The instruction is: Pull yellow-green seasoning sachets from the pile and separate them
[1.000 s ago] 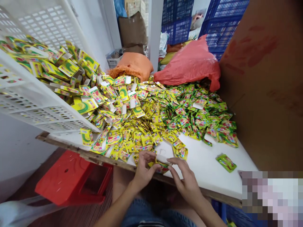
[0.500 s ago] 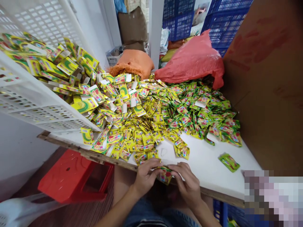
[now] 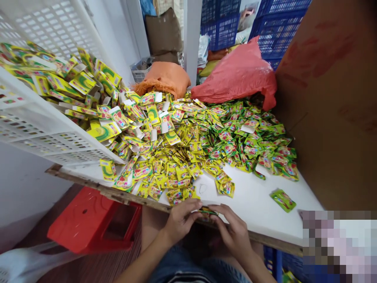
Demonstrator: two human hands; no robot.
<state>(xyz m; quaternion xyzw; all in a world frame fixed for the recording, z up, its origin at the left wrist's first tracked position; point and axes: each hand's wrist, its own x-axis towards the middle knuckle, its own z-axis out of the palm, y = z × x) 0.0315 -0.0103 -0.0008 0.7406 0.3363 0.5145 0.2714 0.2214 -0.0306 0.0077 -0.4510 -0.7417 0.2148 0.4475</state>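
Note:
Between my two hands, at the table's front edge, is a small packet [image 3: 207, 212], tilted so that mostly its edge shows. My left hand [image 3: 183, 218] pinches its left end, and my right hand [image 3: 231, 225] grips its right end. Just beyond them lie yellow sachets [image 3: 179, 173] in a heap, with green sachets [image 3: 250, 145] piled to the right. Flat yellow and green cartons [image 3: 103, 129] spill from a white crate [image 3: 61, 127] on the left. One green sachet [image 3: 282, 200] lies apart on the white tabletop [image 3: 250, 200].
An orange sack [image 3: 167, 76] and a red bag [image 3: 238, 74] stand behind the heap. A large cardboard box [image 3: 332, 118] borders the right side. At lower left is a red stool [image 3: 85, 220]. Blue crates [image 3: 220, 31] are stacked at the back.
The packet between my hands has tipped, so its printed face shows less than before. Both hands stay in nearly the same place, and the view has shifted slightly.

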